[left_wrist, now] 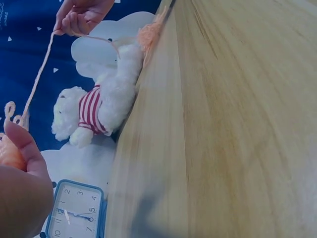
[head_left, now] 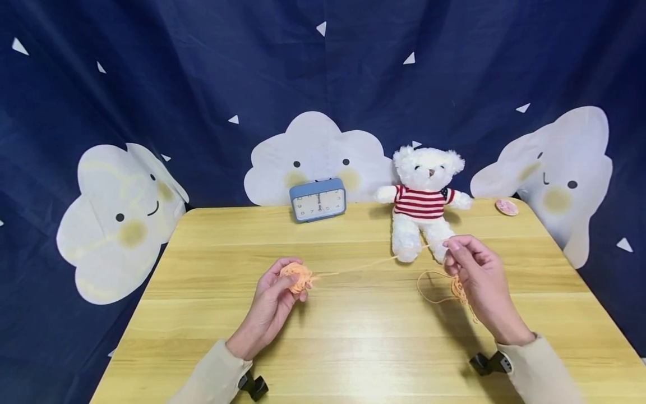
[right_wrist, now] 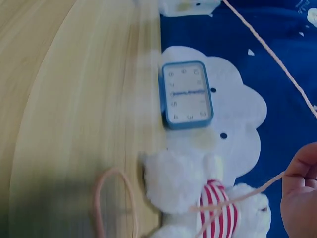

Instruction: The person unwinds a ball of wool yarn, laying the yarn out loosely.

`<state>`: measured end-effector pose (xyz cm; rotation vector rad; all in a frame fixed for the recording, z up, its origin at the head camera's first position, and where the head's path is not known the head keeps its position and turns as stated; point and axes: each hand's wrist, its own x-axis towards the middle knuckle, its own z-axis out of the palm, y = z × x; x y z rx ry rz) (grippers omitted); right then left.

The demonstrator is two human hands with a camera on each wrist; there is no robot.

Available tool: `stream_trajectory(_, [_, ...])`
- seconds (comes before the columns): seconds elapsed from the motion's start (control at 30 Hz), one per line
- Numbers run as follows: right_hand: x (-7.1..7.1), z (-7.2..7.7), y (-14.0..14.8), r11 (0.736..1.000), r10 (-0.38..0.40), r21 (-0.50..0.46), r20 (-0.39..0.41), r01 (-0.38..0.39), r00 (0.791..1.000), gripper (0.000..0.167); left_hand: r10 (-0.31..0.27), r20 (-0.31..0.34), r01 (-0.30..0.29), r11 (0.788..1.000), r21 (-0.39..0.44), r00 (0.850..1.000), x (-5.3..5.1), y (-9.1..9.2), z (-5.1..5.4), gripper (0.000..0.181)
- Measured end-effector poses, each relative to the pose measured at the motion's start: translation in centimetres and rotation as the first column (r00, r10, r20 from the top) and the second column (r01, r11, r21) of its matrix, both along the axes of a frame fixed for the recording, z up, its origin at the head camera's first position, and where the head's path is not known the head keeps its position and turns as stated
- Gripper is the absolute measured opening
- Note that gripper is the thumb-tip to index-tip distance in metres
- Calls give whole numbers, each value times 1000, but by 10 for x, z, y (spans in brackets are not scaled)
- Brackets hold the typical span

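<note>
My left hand grips a small bundle of peach yarn, fingers curled round it. From the bundle a single strand stretches across to my right hand, which pinches it between thumb and fingertips in front of the bear. Beneath the right hand lies more loose yarn with a loop on the tabletop. The left wrist view shows the strand rising from the bundle to the right hand. In the right wrist view the right hand holds yarn at the right edge.
A white teddy bear in a red-striped shirt sits at the back of the wooden table. Left of it stands a blue clock. A small pink round item lies at the back right. A dark blue curtain hangs behind.
</note>
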<state>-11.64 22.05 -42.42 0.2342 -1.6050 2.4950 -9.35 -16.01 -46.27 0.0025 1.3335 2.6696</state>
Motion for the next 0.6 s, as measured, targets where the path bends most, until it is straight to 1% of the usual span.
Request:
stream_trajectory(0.13, [1,-5,18,997,-50,-61,2,50,999,19,38,-5,-38,999,-9,999,0,-1,0,33])
stream_trajectory(0.33, [4,-19,50,988,-105,-111,39,109,994,20,80,0,-80,996,-45,997,1,-5,0,32])
stream_trajectory(0.5, [5,-35,80,985,-138,-94,100,147,985,21,109,0,-109,993,-36,994,0,-6,1,32])
stream_trajectory(0.6, [7,-43,98,983,-164,-51,163,175,973,21,127,0,-127,992,-24,992,0,-7,2,31])
